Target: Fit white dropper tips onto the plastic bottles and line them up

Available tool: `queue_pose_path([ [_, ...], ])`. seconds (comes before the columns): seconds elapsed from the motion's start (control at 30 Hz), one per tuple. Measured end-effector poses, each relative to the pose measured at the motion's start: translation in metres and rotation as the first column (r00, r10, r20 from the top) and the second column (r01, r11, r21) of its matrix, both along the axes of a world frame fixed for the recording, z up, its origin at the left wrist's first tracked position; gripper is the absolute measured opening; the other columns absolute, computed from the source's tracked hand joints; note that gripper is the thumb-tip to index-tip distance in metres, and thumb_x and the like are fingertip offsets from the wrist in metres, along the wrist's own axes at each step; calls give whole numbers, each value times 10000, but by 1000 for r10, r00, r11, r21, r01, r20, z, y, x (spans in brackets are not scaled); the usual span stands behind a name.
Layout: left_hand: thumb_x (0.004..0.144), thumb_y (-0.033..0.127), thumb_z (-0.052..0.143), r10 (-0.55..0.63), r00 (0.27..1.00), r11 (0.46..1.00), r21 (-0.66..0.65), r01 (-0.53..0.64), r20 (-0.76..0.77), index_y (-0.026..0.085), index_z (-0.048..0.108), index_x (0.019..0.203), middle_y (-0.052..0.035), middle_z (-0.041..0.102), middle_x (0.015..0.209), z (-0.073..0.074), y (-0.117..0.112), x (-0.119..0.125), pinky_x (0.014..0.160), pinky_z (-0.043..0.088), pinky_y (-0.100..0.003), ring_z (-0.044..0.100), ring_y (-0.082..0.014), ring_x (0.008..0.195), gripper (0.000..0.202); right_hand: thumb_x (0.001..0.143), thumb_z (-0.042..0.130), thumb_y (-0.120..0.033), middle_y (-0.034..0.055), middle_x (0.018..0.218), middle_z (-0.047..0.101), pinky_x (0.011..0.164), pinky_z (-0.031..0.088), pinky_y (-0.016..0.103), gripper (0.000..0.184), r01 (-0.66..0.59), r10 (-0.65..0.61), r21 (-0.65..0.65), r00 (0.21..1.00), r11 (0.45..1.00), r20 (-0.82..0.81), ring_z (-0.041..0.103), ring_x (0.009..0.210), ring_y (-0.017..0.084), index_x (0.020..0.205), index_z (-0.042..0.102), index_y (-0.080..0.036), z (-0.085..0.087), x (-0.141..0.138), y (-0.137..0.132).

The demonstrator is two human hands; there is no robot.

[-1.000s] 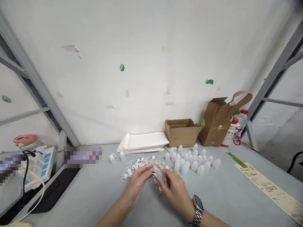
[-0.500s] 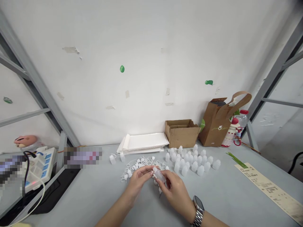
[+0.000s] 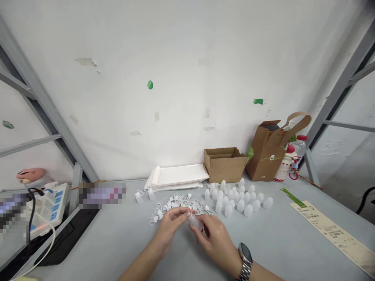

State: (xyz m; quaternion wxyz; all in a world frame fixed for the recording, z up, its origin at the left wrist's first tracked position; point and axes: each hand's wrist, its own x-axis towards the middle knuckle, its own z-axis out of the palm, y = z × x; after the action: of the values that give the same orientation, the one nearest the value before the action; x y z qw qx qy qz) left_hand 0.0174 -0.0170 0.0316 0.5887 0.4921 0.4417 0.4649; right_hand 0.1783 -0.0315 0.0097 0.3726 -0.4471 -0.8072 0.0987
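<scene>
Between my hands is a small translucent plastic bottle (image 3: 195, 221), lying tilted with its neck toward my left hand. My left hand (image 3: 171, 226) pinches the neck end, and my right hand (image 3: 218, 242) grips the body. Just beyond my fingers lies a heap of white plastic caps with looped tethers (image 3: 175, 205). Several translucent bottles (image 3: 237, 202) stand in a loose group to the right of the heap. Left of it, a lone bottle with a looped cap (image 3: 139, 197) stands on the grey table (image 3: 117, 238). A metal watch (image 3: 245, 260) circles my right wrist.
A stack of white sheets or pouches (image 3: 175, 176) and an open cardboard box (image 3: 225, 164) stand along the wall. A brown paper bag (image 3: 265, 152) is further right. A printed paper strip (image 3: 334, 234) lies at the right. A white partitioned unit with a cable (image 3: 48, 208) sits at the left.
The bottle has dropped slightly toward the table and lies flatter between my hands. My right hand has shifted a little down and right.
</scene>
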Motion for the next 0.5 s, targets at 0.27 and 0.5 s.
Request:
queue_pose_path([
  [0.27, 682, 340, 652, 10, 999, 1000, 4, -10, -51, 173, 705, 766, -57, 714, 870, 0, 0, 1, 833, 422, -319, 602, -228, 894, 194, 876, 450, -268, 15, 641, 612, 564, 376, 260, 121, -24, 24, 80, 1000, 997, 2, 537, 557, 156, 868, 538, -185, 0, -1, -1],
  [0.5, 675, 366, 657, 3, 995, 1000, -1, -3, -100, 170, 707, 748, -55, 719, 816, 8, -1, 0, 797, 434, -311, 614, -226, 849, 215, 874, 453, -234, 34, 696, 630, 645, 389, 288, 109, -72, 67, 94, 996, 993, 53, 557, 618, 174, 931, 524, -175, -5, 1, 2],
])
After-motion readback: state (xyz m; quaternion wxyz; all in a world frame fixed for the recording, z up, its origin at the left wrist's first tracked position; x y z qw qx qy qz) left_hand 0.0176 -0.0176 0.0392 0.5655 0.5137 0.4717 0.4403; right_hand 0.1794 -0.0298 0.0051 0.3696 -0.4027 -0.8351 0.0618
